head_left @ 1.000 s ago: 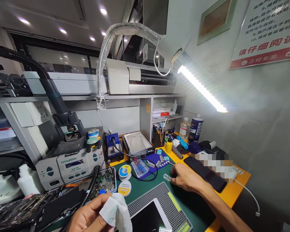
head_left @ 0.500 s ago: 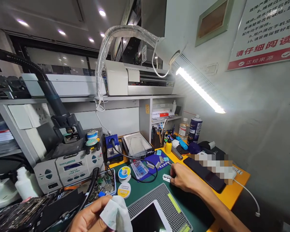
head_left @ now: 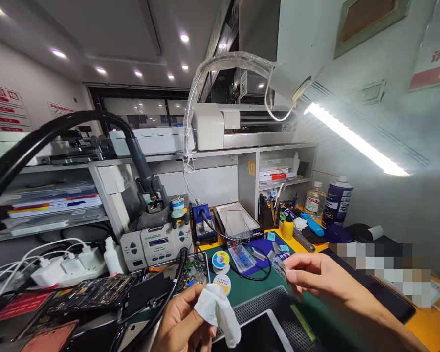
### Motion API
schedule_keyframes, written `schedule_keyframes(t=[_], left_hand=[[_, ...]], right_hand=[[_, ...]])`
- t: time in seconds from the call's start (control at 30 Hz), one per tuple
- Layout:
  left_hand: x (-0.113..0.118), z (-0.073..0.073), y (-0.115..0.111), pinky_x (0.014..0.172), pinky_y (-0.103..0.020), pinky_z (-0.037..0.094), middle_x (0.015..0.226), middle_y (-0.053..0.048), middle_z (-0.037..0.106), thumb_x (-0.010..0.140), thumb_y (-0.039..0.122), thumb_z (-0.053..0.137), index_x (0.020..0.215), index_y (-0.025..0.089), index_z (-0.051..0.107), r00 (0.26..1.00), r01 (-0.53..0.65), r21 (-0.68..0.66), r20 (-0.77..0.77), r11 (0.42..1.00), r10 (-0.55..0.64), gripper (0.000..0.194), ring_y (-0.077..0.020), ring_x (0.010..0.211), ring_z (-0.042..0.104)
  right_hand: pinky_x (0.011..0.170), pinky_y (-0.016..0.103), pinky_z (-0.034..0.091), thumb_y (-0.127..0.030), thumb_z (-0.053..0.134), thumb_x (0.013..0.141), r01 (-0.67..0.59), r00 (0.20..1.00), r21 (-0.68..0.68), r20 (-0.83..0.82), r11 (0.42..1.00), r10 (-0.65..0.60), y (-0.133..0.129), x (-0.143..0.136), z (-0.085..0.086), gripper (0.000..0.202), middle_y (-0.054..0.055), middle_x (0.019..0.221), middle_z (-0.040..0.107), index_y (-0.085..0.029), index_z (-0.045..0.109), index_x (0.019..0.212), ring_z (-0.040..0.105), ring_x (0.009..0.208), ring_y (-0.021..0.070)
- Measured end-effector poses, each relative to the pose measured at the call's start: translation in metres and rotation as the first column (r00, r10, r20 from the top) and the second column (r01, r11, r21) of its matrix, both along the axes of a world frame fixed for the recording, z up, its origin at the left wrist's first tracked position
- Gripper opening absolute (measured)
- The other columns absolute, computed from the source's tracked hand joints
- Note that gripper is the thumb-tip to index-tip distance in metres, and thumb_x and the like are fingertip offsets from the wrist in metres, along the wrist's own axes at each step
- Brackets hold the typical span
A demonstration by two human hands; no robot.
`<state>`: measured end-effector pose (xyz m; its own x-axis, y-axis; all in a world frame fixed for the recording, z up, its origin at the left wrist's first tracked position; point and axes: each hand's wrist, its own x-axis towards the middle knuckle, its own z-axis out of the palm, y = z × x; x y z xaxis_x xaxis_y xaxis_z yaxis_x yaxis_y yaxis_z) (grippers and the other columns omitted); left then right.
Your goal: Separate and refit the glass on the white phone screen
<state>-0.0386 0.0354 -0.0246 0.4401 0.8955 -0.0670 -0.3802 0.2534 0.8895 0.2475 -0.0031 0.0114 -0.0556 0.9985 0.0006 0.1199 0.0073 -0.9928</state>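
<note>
A crumpled white wipe is pinched in my left hand near the bottom of the view. On the right, my right hand grips a thin razor blade between thumb and fingers, raised over the green mat. The blade is slightly blurred. Below and between both hands lies a tablet-like device with a dark screen and white border, partly cut off by the frame. It rests on a grey perforated pad with a yellow-green strip.
Solder spools sit left of a clear plastic case. A rework station and a tray of circuit boards stand on the left. A yellow bottle and a spray can are at back right. A lamp hangs above.
My right hand has lifted the razor blade off the green mat and drawn it nearer. My left hand still holds the wipe. The view has turned left.
</note>
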Motion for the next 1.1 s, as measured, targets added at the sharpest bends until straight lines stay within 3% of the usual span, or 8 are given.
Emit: schedule_keyframes(t=[0.1, 0.2, 0.3, 0.5, 0.87, 1.1], left_hand=[[-0.001, -0.002, 0.001, 0.035, -0.013, 0.034, 0.053, -0.001, 0.062, 0.066, 0.052, 0.085, 0.079, 0.015, 0.073, 1.000, 0.005, 0.037, 0.017, 0.999, -0.006, 0.042, -0.0030, 0.034, 0.044], [-0.003, -0.001, 0.002, 0.035, -0.013, 0.037, 0.052, 0.000, 0.060, 0.065, 0.052, 0.086, 0.081, 0.015, 0.074, 1.000, -0.014, 0.056, 0.006, 0.998, 0.014, 0.043, -0.0044, 0.037, 0.045], [-0.004, 0.000, 0.004, 0.038, -0.014, 0.039, 0.055, -0.001, 0.059, 0.063, 0.053, 0.087, 0.081, 0.014, 0.075, 0.999, -0.037, 0.081, -0.023, 0.996, 0.039, 0.045, -0.0065, 0.043, 0.048], [-0.004, -0.007, 0.006, 0.037, -0.015, 0.037, 0.052, -0.003, 0.061, 0.065, 0.056, 0.084, 0.084, 0.013, 0.078, 0.996, -0.035, 0.107, -0.077, 0.994, 0.043, 0.047, -0.0068, 0.039, 0.047], [-0.003, -0.005, 0.005, 0.037, -0.015, 0.039, 0.053, -0.002, 0.058, 0.066, 0.062, 0.081, 0.081, 0.011, 0.076, 0.991, 0.018, 0.147, -0.133, 0.989, 0.002, 0.053, -0.0064, 0.041, 0.046], [-0.001, -0.011, 0.006, 0.033, -0.017, 0.033, 0.053, 0.000, 0.054, 0.074, 0.062, 0.074, 0.075, 0.012, 0.070, 0.948, -0.070, 0.264, -0.283, 0.962, 0.147, 0.050, -0.0073, 0.040, 0.043]], right_hand=[[0.060, 0.027, 0.046, -0.040, 0.083, 0.074, -0.172, 0.941, -0.001, -0.296, 0.985, 0.164, 0.000, -0.039, 0.016, 0.030, 0.000, 0.063, 0.063, -0.017, 0.065, 0.079, 0.055, 0.057, 0.0124], [0.058, 0.025, 0.045, -0.041, 0.087, 0.069, -0.275, 0.913, -0.008, -0.316, 0.961, 0.258, 0.011, -0.072, 0.022, 0.034, 0.001, 0.061, 0.065, -0.015, 0.066, 0.074, 0.053, 0.052, 0.0111], [0.054, 0.023, 0.043, -0.044, 0.089, 0.063, -0.287, 0.915, -0.028, -0.305, 0.958, 0.265, 0.024, -0.089, 0.017, 0.039, 0.000, 0.054, 0.063, -0.015, 0.064, 0.071, 0.051, 0.048, 0.0100], [0.051, 0.022, 0.043, -0.046, 0.087, 0.065, -0.329, 0.911, -0.044, -0.280, 0.943, 0.304, 0.030, -0.099, -0.002, 0.039, 0.001, 0.056, 0.063, -0.015, 0.064, 0.069, 0.051, 0.048, 0.0099], [0.048, 0.021, 0.044, -0.045, 0.084, 0.067, -0.253, 0.938, -0.038, -0.253, 0.967, 0.236, 0.028, -0.104, -0.011, 0.037, -0.001, 0.052, 0.060, -0.015, 0.063, 0.069, 0.049, 0.046, 0.0093], [0.048, 0.021, 0.042, -0.049, 0.086, 0.062, -0.203, 0.961, -0.116, -0.214, 0.972, 0.175, 0.026, -0.113, -0.009, 0.043, -0.005, 0.053, 0.055, -0.017, 0.059, 0.071, 0.047, 0.048, 0.0092]])
